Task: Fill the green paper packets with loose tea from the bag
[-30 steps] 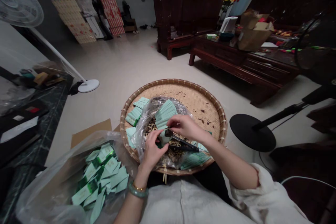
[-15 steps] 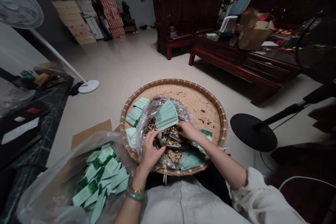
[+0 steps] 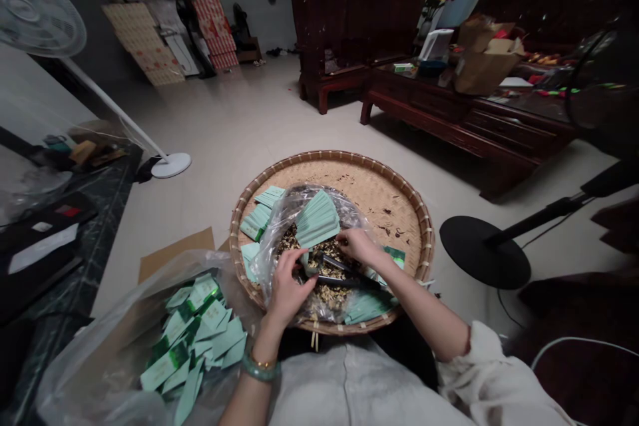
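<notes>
My left hand (image 3: 288, 287) is closed at the fingertips on a small pale-green packet (image 3: 313, 263), held upright over loose dried bits. My right hand (image 3: 360, 246) has its fingers pinched together at the far right of the dried mix (image 3: 333, 294); what they hold is hidden. Between my hands a black two-armed tool (image 3: 344, 278) lies across the mix, which sits in a clear plastic bag (image 3: 349, 200). A fanned stack of pale-green packets (image 3: 317, 218) rests on top of the mix, just beyond my fingers.
The bag lies in a round woven bamboo tray (image 3: 424, 213) with more packets around its sides. At lower left a large plastic bag (image 3: 94, 359) holds many green packets (image 3: 219, 326). A white fan (image 3: 171, 165) stands left, a black stand base (image 3: 485, 253) right, a wooden table (image 3: 449, 113) beyond.
Both hands stay in nearly the same place, the left on the packet and the right at the mix. The whole view has shifted slightly.
</notes>
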Demonstrator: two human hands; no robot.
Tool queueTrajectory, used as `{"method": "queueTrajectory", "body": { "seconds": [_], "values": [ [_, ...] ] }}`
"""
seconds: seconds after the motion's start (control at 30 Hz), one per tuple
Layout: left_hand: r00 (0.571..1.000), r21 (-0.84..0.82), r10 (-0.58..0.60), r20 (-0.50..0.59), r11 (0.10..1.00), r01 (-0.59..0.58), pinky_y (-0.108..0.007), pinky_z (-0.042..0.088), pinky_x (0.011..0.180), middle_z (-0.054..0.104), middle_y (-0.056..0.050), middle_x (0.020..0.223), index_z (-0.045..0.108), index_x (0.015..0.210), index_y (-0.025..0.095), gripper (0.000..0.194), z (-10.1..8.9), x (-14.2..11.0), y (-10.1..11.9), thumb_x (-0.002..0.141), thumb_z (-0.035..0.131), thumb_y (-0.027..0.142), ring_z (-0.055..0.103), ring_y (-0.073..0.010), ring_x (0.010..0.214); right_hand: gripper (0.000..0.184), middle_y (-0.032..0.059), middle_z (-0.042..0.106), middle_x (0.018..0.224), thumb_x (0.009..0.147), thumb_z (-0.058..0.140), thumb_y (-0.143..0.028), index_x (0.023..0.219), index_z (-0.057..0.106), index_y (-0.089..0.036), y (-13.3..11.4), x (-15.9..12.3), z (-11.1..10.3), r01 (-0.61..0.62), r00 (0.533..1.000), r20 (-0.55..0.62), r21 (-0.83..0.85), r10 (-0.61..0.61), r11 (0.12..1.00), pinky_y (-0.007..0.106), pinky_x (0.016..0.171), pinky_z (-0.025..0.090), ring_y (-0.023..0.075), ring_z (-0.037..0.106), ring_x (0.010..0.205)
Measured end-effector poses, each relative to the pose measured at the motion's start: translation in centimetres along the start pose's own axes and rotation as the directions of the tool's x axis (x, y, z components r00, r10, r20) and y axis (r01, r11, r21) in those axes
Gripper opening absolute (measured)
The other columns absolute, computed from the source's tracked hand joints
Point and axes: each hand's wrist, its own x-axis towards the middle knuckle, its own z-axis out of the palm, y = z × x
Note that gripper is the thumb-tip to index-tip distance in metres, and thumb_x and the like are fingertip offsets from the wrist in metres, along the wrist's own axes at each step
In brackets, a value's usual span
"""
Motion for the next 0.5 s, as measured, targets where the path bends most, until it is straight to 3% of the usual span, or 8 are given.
{"method": "queueTrajectory", "body": {
  "seconds": [0.2, 0.3, 0.37, 0.5],
  "values": [
    [1.0, -0.001, 0.0, -0.002, 1.0, 0.0, -0.036, 0.053, 0.081, 0.052, -0.008, 0.11, 0.056, 0.113, 0.022, 0.043, 0.2, 0.1, 0.0, 0.072, 0.063, 0.013, 0.053, -0.0222, 0.104, 0.022, 0.0028, 0.07, 0.073, 0.072, 0.06, -0.015, 0.091, 0.071, -0.013, -2.3, -1.7, -3.3, -0.017, 0.997, -0.078, 0.11, 0.026, 0.994, 0.021, 0.058, 0.042, 0.0134, 0.06, 0.063],
    [1.0, 0.014, 0.0, -0.001, 1.0, 0.0, -0.037, 0.053, 0.081, 0.052, -0.008, 0.109, 0.056, 0.113, 0.022, 0.043, 0.4, 0.2, 0.1, 0.071, 0.064, 0.013, 0.054, -0.0224, 0.104, 0.02, 0.0023, 0.071, 0.075, 0.074, 0.061, -0.019, 0.09, 0.072, -0.015, -5.2, -2.9, -4.4, 0.125, 0.988, -0.135, 0.351, -0.082, 0.928, 0.021, 0.057, 0.045, 0.013, 0.061, 0.063],
    [1.0, 0.017, 0.004, -0.009, 1.0, -0.004, -0.037, 0.053, 0.08, 0.053, -0.008, 0.108, 0.056, 0.112, 0.022, 0.043, 0.4, 0.2, 0.1, 0.071, 0.064, 0.014, 0.054, -0.0228, 0.103, 0.016, 0.0026, 0.072, 0.078, 0.075, 0.061, -0.019, 0.086, 0.073, -0.017, -7.0, -3.5, -4.7, 0.207, 0.975, -0.159, 0.408, -0.154, 0.889, 0.022, 0.061, 0.048, 0.0136, 0.063, 0.067],
    [1.0, 0.023, -0.001, -0.02, 1.0, 0.002, -0.036, 0.053, 0.079, 0.053, -0.007, 0.109, 0.056, 0.113, 0.022, 0.044, 0.3, 0.2, 0.0, 0.071, 0.065, 0.015, 0.054, -0.0228, 0.103, 0.012, 0.0021, 0.072, 0.073, 0.076, 0.062, -0.017, 0.079, 0.073, -0.017, -8.0, -3.6, -4.7, 0.202, 0.975, -0.17, 0.422, -0.143, 0.884, 0.022, 0.06, 0.048, 0.0131, 0.063, 0.064]
  ]
}}
